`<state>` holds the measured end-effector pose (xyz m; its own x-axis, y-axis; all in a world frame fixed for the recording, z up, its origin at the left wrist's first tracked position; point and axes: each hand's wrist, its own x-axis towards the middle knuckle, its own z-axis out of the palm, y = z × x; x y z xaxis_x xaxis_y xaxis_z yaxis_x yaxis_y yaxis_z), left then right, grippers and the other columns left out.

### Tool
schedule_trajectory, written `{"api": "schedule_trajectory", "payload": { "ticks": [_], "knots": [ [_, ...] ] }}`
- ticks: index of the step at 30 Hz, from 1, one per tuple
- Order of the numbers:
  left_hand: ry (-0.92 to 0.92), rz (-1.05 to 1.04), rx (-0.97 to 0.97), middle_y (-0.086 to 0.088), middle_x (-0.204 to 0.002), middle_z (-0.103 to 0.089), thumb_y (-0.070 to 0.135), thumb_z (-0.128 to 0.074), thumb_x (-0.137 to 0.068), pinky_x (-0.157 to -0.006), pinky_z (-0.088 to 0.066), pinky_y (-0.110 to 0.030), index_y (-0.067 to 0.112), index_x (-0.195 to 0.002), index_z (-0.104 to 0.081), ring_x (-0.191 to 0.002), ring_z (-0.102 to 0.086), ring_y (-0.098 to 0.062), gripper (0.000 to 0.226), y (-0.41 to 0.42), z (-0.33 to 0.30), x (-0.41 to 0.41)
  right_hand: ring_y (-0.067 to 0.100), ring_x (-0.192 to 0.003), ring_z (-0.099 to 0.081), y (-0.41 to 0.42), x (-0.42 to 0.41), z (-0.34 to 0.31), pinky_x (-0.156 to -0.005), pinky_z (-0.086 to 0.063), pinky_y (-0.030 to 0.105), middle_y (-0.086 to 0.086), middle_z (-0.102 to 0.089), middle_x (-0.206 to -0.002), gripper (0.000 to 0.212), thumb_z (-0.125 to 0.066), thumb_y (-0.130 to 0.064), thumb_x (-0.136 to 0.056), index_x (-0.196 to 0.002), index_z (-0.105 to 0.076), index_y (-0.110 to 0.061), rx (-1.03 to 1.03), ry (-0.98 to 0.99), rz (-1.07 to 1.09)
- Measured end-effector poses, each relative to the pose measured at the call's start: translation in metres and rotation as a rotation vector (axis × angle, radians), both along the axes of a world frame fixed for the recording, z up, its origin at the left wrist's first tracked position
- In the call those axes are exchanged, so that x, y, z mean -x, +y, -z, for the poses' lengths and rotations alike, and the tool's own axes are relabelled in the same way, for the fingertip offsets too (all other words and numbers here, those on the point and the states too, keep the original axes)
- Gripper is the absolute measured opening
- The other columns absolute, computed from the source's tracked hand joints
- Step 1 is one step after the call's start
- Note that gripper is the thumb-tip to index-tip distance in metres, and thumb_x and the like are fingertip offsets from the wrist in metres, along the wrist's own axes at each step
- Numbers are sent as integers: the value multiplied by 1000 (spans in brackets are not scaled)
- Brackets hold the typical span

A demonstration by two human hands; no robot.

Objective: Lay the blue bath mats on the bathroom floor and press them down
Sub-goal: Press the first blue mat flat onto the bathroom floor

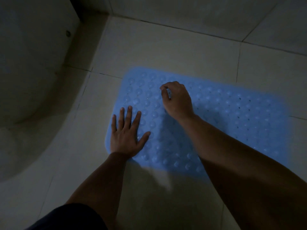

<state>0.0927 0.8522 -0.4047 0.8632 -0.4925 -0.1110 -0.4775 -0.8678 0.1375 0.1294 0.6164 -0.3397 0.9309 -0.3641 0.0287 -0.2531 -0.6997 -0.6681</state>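
One blue bath mat [216, 117] lies on the tiled floor [166, 52]. My left hand [127, 135] presses it, flat and spread; my right hand [178, 100] rests curled, fingers bent, gripping nothing

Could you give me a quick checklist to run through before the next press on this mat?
1. Blue mat lying on the floor tiles: ok.
2. Left hand flat, fingers spread, on the mat's near left edge: ok.
3. Right hand flat for pressing: not ok, its fingers are curled.
4. Far right end of the mat pressed down: cannot tell, too dim and blurred.
5. Second mat within reach: cannot tell, only one is in view.
6. Mat clear of the curved white fixture: ok.
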Motion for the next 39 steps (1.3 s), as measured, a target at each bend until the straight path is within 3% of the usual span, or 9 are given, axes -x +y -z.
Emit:
{"api": "schedule_trajectory", "payload": {
  "ticks": [7,10,12,14,16,19,22,31,39],
  "knots": [
    [117,-4,-16,-5,-173,15,96,-27,-82,-126,6,-60,31,-166,1,-158,21,-29,109,-4,-9,-3,25,-112,-57,7,4,-13,-94,-50,47,1,-67,-114,25,-50,-36,-101,-106,-71,-24,21,112,-47],
    [251,12,14,-3,-173,17,92,-19,-87,-126,10,-57,36,-165,1,-157,24,-27,98,1,-19,-13,28,-111,-58,16,9,-21,-94,-49,47,3,-66,-112,26,-51,-37,-100,-106,-71,-23,86,148,-83],
    [200,-30,127,-4,-171,-20,80,-22,-94,-125,-14,-54,35,-158,-33,-159,-9,-28,79,6,-28,-21,29,-111,-58,27,16,-19,-94,-48,46,5,-66,-113,25,-51,-36,-99,-108,-70,-23,144,188,-106],
    [67,-126,250,-2,-146,-57,65,-30,-99,-111,-35,-50,27,-135,-61,-143,-41,-29,61,7,-37,-27,30,-114,-59,44,29,-11,-94,-47,46,5,-65,-117,26,-51,-35,-98,-113,-69,-22,183,168,-113],
    [26,-180,290,-2,-129,-65,54,-35,-100,-104,-40,-49,22,-122,-67,-135,-48,-30,50,4,-40,-30,34,-127,-55,62,47,4,-98,-49,50,10,-62,-129,40,-49,-39,-96,-126,-65,-18,226,105,-112],
    [23,-198,273,-4,-128,-65,42,-44,-100,-105,-40,-51,20,-121,-67,-138,-45,-31,38,0,-41,-29,36,-155,-16,88,76,32,-119,-21,65,17,-26,-165,69,-32,-55,-99,-156,-35,-16,289,309,-158],
    [-16,-204,258,-5,-130,-64,33,-51,-103,-106,-39,-52,20,-122,-68,-141,-43,-32,28,4,-39,-27,35,-158,7,109,94,51,-120,-2,69,16,5,-171,87,-20,-69,-95,-162,-10,-16,407,434,-186],
    [2,-199,254,-7,-142,-57,37,-48,-102,-110,-38,-56,21,-128,-63,-149,-31,-33,35,2,-29,-49,34,-158,5,115,99,54,-119,-5,69,18,5,-170,89,-28,-71,-98,-162,-15,-11,439,361,-156],
    [-79,-193,243,-10,-152,-51,34,-54,-105,-116,-32,-61,19,-129,-63,-155,-22,-37,30,-3,-28,-60,32,-157,16,113,96,54,-120,0,68,17,16,-169,93,-22,-76,-96,-163,-4,-14,413,418,-173]
  ]
}}
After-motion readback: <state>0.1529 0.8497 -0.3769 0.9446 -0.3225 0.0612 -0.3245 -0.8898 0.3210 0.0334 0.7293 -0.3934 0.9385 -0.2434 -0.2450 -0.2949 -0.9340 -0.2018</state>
